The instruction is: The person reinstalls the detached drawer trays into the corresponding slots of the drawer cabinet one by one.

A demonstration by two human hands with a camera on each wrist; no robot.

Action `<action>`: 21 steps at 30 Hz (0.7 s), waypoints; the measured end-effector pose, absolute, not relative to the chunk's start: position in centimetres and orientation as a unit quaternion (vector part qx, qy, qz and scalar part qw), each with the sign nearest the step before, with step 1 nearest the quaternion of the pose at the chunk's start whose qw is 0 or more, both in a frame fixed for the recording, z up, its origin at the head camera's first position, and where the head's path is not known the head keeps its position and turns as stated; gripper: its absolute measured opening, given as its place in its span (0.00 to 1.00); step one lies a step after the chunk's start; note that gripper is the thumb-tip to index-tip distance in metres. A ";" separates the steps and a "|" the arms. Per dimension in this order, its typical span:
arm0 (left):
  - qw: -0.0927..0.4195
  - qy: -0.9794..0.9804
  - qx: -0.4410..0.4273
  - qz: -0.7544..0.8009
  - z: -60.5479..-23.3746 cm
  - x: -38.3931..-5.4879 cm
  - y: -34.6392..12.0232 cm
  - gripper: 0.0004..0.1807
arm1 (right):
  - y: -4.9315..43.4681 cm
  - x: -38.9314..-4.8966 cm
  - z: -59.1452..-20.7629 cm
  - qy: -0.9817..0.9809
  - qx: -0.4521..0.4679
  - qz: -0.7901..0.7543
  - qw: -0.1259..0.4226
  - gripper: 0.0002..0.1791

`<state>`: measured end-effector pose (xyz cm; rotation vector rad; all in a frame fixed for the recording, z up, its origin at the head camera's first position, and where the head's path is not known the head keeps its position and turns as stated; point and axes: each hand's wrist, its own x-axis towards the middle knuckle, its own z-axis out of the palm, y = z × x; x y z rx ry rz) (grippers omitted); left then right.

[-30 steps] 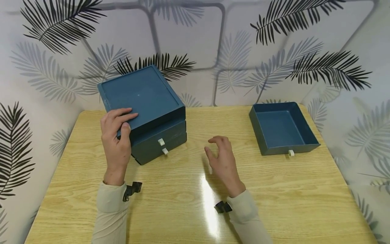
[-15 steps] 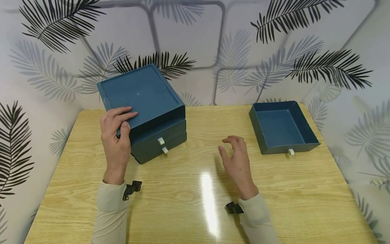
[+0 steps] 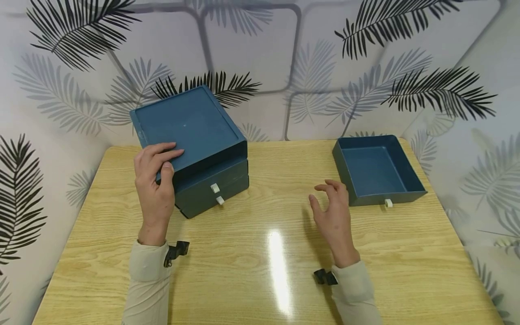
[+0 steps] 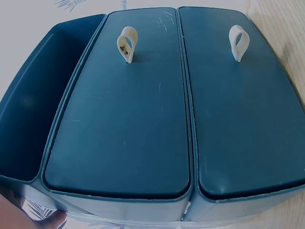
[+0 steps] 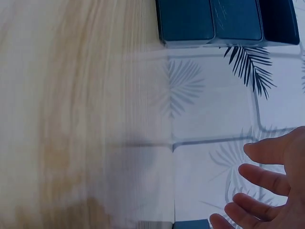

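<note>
A blue drawer cabinet (image 3: pixel 191 122) stands at the back left of the table, turned at an angle. Its top slot (image 4: pixel 35 95) is hollow, and two drawers below carry white loop pulls (image 4: pixel 127 44). My left hand (image 3: pixel 156 189) rests on the cabinet's near left top edge, fingers lying over the top and thumb by the front. A separate blue drawer (image 3: pixel 375 169) sits at the right, its inside bare and a white pull (image 3: pixel 388 203) on its front. My right hand (image 3: pixel 334 216) holds nothing, fingers loosely bent, just left of this drawer.
The wood-grain table (image 3: pixel 243 271) reaches back to a leaf-patterned wall covering (image 3: pixel 260 58), which also runs along both sides. A bright light streak lies on the tabletop. Each sleeve cuff carries a small black wrist camera (image 3: pixel 325 276).
My right hand has moved rightward, from the middle of the table to beside the separate drawer. The left hand, cabinet and drawer have stayed in place.
</note>
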<state>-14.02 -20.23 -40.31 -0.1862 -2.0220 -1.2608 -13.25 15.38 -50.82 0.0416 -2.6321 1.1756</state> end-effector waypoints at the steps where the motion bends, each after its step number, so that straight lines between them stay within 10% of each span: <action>1: 0.367 -0.787 -0.072 -0.491 -40.4 -14.0 -20.3 0.19 | 15.6 -13.2 -50.9 -0.906 0.013 0.401 0.133 0.16; 21: 0.365 -0.791 -0.065 -0.487 -41.1 -14.1 -20.4 0.19 | 18.8 -13.6 -52.2 -0.924 0.000 0.363 0.124 0.21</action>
